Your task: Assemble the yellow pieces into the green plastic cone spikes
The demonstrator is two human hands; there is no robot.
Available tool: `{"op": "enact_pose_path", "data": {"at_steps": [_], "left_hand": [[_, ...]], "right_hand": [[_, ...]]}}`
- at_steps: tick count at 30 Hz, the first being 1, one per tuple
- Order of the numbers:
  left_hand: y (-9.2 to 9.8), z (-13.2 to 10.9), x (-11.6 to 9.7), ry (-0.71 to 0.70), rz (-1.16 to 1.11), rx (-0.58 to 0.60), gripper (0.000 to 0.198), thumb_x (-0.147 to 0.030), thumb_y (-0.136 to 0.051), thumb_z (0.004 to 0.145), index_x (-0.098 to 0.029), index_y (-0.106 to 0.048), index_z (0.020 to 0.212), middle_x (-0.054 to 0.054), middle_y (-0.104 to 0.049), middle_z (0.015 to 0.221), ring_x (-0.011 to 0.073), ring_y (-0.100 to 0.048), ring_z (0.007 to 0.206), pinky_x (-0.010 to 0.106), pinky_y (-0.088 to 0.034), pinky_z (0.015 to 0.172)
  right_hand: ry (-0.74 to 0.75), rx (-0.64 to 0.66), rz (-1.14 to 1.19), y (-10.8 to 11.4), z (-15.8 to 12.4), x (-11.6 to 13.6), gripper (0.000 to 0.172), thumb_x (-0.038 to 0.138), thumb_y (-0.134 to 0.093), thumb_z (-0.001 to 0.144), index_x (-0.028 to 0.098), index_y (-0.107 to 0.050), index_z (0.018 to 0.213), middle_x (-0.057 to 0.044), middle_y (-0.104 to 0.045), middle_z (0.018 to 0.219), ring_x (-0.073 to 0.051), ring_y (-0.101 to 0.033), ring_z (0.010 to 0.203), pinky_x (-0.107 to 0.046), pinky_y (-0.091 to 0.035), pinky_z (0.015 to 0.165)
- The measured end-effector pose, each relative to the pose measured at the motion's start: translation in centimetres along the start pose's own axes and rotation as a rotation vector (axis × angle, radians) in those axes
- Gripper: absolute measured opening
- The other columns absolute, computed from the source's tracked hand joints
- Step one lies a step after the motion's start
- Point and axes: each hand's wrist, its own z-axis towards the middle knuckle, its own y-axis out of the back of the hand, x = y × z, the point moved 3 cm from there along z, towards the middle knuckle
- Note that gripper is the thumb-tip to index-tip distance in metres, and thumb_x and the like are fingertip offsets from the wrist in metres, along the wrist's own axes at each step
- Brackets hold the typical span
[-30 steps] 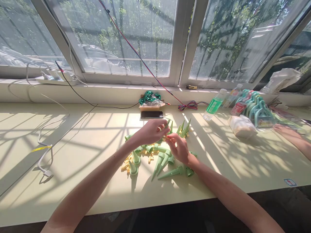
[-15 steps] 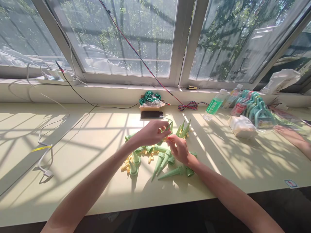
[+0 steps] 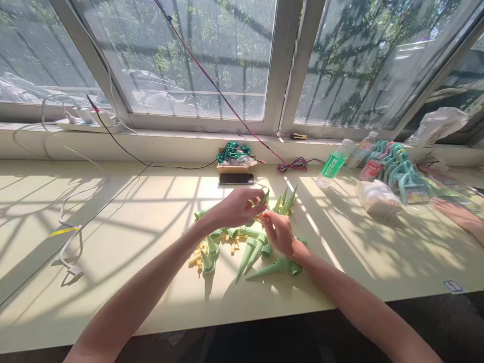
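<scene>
My left hand (image 3: 240, 205) is closed around a green plastic watering spike (image 3: 265, 195), its tip pointing up. Close beside it, my right hand (image 3: 279, 231) pinches at the spike's lower end; a bit of yellow shows at the fingertips, probably a small yellow plug, mostly hidden. Under and around both hands lie more green spikes (image 3: 256, 253), some standing on their caps (image 3: 207, 264), others on their sides. Small yellow plugs (image 3: 233, 248) are scattered among them. Behind my right hand several spikes (image 3: 289, 199) point upward.
A black phone (image 3: 236, 179) lies before a small carton (image 3: 236, 169) of green material. To the right are a green-labelled bottle (image 3: 334, 164), a can (image 3: 371, 170), a white wrapped pack (image 3: 378, 197) and teal plastic items (image 3: 412, 182). Another person's hand (image 3: 451, 210) rests at far right. A white cable (image 3: 71, 242) lies left.
My hands stay nearly in place, with only slight finger movement and a small shift of the spike in the left. At far right, the other person's hand and a teal item shift slightly.
</scene>
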Motion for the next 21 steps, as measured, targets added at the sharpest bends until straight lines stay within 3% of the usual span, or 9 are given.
{"op": "enact_pose_path", "data": {"at_steps": [8, 10, 21], "left_hand": [[-0.1, 0.2, 0.9, 0.018, -0.018, -0.036, 0.024, -0.032, -0.052, 0.089, -0.016, -0.051, 0.072, -0.001, -0.054, 0.066, 0.0076, -0.045, 0.056, 0.019, -0.034, 0.051], [-0.2, 0.3, 1.1, 0.023, -0.022, -0.043, 0.024, -0.033, -0.052, 0.089, -0.016, -0.05, 0.072, -0.001, -0.054, 0.065, 0.0079, -0.046, 0.056, 0.019, -0.035, 0.051], [-0.4, 0.4, 1.1, 0.016, -0.048, -0.043, 0.022, -0.031, -0.052, 0.089, -0.016, -0.051, 0.073, -0.001, -0.057, 0.067, 0.0083, -0.051, 0.057, 0.019, -0.037, 0.052]], "right_hand": [[0.012, -0.065, -0.02, 0.1, 0.3, 0.3, 0.008, 0.027, -0.051, 0.096, 0.021, -0.055, 0.099, 0.003, -0.057, 0.067, -0.011, -0.049, 0.051, -0.026, -0.042, 0.052], [0.036, -0.073, -0.008, 0.1, 0.4, 0.3, 0.011, 0.025, -0.055, 0.094, 0.022, -0.053, 0.104, 0.002, -0.06, 0.072, -0.01, -0.05, 0.05, -0.025, -0.043, 0.05], [0.055, -0.107, 0.003, -0.2, 0.1, -0.3, 0.004, 0.02, -0.055, 0.093, 0.023, -0.053, 0.096, 0.001, -0.06, 0.071, -0.012, -0.052, 0.054, -0.027, -0.046, 0.051]]}}
